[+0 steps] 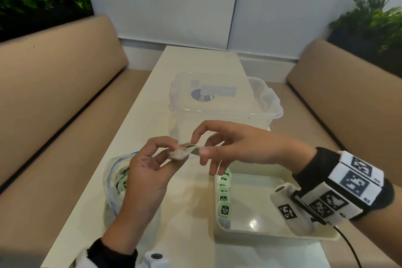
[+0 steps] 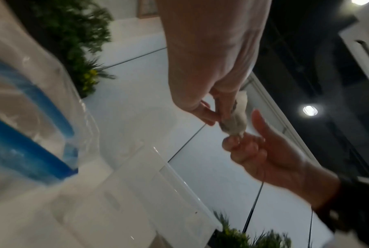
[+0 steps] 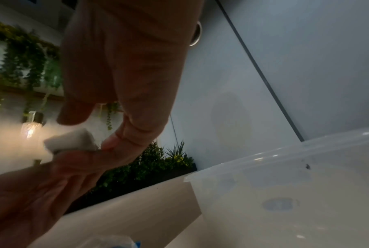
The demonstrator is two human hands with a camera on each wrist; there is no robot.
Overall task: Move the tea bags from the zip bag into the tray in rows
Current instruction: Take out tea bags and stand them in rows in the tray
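Above the table both hands hold one white tea bag (image 1: pixel 179 154) with a green tag. My left hand (image 1: pixel 173 151) pinches its pouch end, and my right hand (image 1: pixel 199 147) pinches the tag end. The left wrist view shows the tea bag (image 2: pixel 235 120) between my left hand (image 2: pixel 218 112) above and my right hand (image 2: pixel 236 141) below. The clear zip bag (image 1: pixel 114 177), holding more tea bags, lies under my left hand. The white tray (image 1: pixel 272 235) at front right holds a row of green-tagged tea bags (image 1: pixel 224 197) along its left wall.
A clear plastic storage box (image 1: pixel 226 102) with its lid on stands behind the hands, mid-table. Tan benches (image 1: pixel 54 98) flank the narrow white table (image 1: pixel 191 191). Planters sit in the far corners. The right part of the tray floor is bare.
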